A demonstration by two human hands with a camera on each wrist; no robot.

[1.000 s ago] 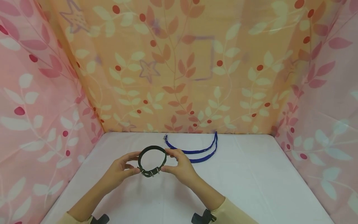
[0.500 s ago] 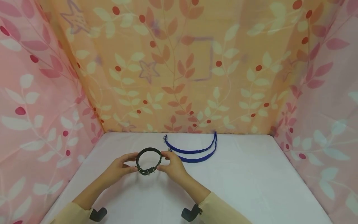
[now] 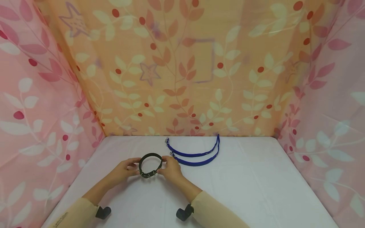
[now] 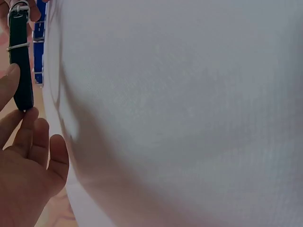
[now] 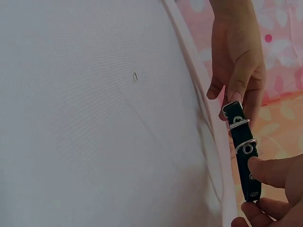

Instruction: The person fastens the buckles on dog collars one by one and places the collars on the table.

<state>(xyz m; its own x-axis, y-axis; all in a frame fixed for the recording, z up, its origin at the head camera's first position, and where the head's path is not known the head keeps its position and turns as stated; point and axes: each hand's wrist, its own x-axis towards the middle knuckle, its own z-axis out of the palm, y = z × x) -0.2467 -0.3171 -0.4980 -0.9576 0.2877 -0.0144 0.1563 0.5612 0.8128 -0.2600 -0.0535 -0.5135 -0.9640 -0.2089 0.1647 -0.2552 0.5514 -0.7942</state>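
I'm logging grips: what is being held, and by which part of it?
A dark buckled collar, by opposite sides of its loop: the left hand pinches its left side, the right hand its right side.

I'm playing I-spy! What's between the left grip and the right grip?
A dark collar, pinched by the left grip and the right grip. The head view shows it.

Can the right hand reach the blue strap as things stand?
Probably yes: the blue strap lies near the right hand, nothing visible between. But that hand pinches the dark collar, which may need releasing first.
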